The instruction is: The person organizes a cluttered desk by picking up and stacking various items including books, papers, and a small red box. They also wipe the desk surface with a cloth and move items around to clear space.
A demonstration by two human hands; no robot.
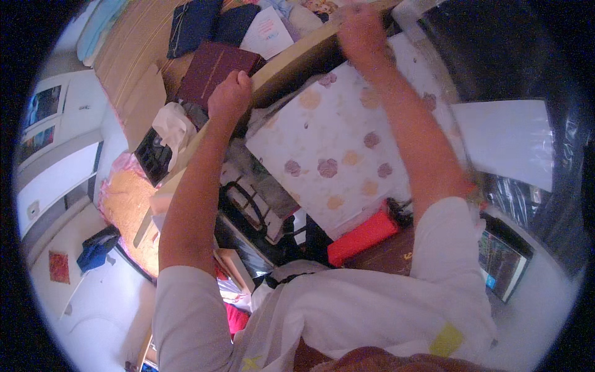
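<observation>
A long light-brown wooden edge [297,58] crosses the upper view on a slant. My left hand [231,95] is closed over it beside a maroon book or box [214,74]. Farther up to the right, my right hand [365,35] also grips this edge; that hand is slightly blurred. Beneath and in front of the edge lies a white panel or box with purple and orange flower prints [325,153]. My right forearm passes over its right part. Close to my body, a bright red box [362,237] touches the near side of the flowered thing.
Dark blue folders or books [193,28] and a white printed sheet [267,35] lie beyond the edge. A black bag [153,156] with pale cloth is at left. Dark straps [246,204] lie below my left forearm. White sheet material [506,139] sits at right near dark plastic.
</observation>
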